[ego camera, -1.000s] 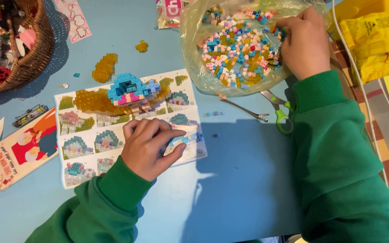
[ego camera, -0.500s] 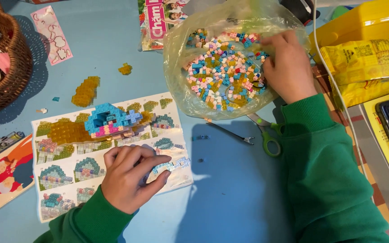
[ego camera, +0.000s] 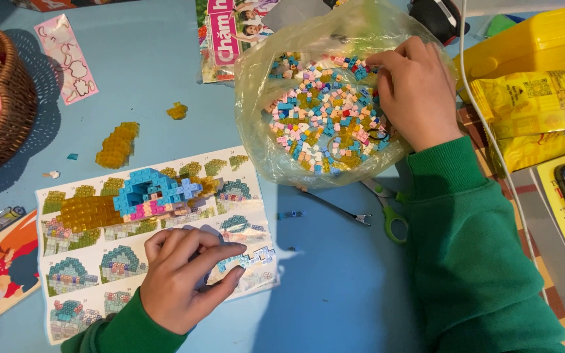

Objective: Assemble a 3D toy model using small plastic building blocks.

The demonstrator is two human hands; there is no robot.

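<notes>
The left hand (ego camera: 184,278) pinches a small strip of pale blue bricks (ego camera: 246,259) over the instruction sheet (ego camera: 93,274) on the blue desk (ego camera: 322,287). The right hand (ego camera: 416,95), fingers curled, picks among loose bricks inside the clear plastic bag (ego camera: 325,117); whether it grips one I cannot tell.

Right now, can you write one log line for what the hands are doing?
left hand: holds small brick strip on instruction sheet | right hand: in plastic bag of loose bricks

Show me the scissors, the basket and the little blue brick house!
scissors (ego camera: 397,230): head view, on a green handle loop.
basket (ego camera: 14,111): head view, on its woven wall.
blue brick house (ego camera: 148,189): head view, on its roof.
</notes>
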